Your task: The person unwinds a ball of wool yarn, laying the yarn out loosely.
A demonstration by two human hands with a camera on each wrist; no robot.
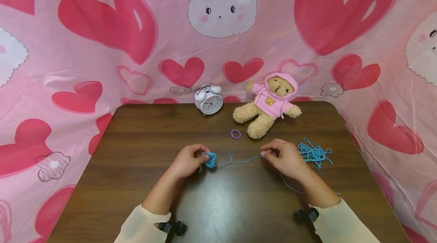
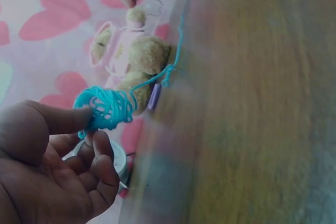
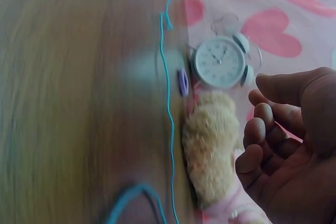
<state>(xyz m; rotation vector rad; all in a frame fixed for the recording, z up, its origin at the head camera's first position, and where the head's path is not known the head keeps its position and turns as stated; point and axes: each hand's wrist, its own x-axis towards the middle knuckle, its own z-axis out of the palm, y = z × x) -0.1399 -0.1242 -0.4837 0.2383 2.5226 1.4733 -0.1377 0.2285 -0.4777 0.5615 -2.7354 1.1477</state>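
Observation:
A wound coil of blue yarn (image 1: 210, 160) is pinched between the thumb and fingers of my left hand (image 1: 187, 161); its loops show clearly in the left wrist view, bunched yarn (image 2: 107, 108) by the thumb. From the coil a single strand (image 1: 246, 160) runs rightward, with a knot or short tail partway along. My right hand (image 1: 285, 157) hovers over this strand with fingers loosely bent. In the right wrist view the strand (image 3: 169, 103) passes beside the right hand (image 3: 294, 140), apart from its fingers. A loose yarn pile (image 1: 314, 153) lies just beyond that hand.
A purple ring (image 1: 235, 134) lies near the table's middle. Behind it stand a white alarm clock (image 1: 209, 99) and a teddy bear (image 1: 271, 102) in a pink hoodie, against the heart-patterned cloth (image 1: 218, 53). Another stretch of yarn (image 1: 290, 187) curves below the right wrist.

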